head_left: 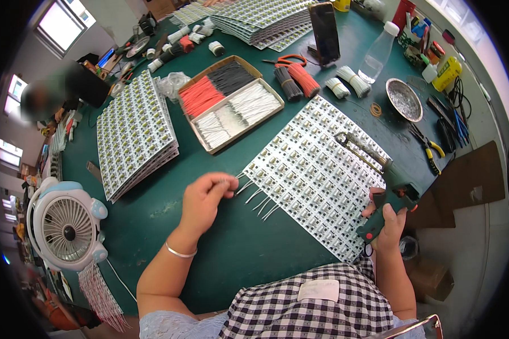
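A white circuit board panel (300, 155), covered in rows of small repeated parts, lies at an angle on the green table in front of me. Several short white wires (258, 199) stick out from its left edge. My left hand (202, 200) is closed in a pinch at the board's left corner, with a thin white wire (240, 175) at its fingertips. My right hand (390, 227) grips a dark green soldering gun (400, 189) over the board's right side. The gun's long metal front (361, 150) points up and left above the board.
A cardboard tray (212, 151) of red, black and white wires stands beyond my left hand. Board stacks (136, 133) (260, 22) lie left and far. A fan (68, 226) sits left. On the right are a metal bowl (404, 100), pliers (427, 148) and a bottle (377, 56).
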Demonstrator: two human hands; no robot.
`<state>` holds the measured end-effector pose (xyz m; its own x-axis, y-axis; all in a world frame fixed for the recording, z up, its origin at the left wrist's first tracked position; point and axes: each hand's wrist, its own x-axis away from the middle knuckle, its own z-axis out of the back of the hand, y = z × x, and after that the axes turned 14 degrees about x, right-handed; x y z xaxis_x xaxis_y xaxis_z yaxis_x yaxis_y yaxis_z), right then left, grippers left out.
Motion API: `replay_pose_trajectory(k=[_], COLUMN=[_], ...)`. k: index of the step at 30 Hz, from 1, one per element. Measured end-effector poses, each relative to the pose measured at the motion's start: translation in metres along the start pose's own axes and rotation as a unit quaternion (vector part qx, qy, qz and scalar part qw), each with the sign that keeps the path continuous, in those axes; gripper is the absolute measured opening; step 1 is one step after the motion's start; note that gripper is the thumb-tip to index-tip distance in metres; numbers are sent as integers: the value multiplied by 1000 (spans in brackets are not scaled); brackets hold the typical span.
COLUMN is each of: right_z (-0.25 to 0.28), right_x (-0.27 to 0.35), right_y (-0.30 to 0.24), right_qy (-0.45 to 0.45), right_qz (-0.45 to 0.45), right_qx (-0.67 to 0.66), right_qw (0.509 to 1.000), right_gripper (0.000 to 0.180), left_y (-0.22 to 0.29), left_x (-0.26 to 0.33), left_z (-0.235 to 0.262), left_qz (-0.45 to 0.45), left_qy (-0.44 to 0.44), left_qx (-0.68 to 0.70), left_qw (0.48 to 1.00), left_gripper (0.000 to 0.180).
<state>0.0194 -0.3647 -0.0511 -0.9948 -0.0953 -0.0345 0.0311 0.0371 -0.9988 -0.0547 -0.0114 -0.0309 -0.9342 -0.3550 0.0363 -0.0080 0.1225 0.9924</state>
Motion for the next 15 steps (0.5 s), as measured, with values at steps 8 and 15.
replay_pose_trajectory(k=[8,15], right_z=[-10,-39], right_x=[15,39], right_y=[-33,-60], right_qy=[20,-208], right_qz=[-27,-86], right_qx=[13,-59], right_qw=[999,973], right_gripper=[45,50], left_y=[37,6], left_x=[51,60], left_z=[-58,-108], left_qz=[103,353], left_qy=[-178,-259], left_qx=[-30,148], left_qw=[978,887], left_gripper=[19,23])
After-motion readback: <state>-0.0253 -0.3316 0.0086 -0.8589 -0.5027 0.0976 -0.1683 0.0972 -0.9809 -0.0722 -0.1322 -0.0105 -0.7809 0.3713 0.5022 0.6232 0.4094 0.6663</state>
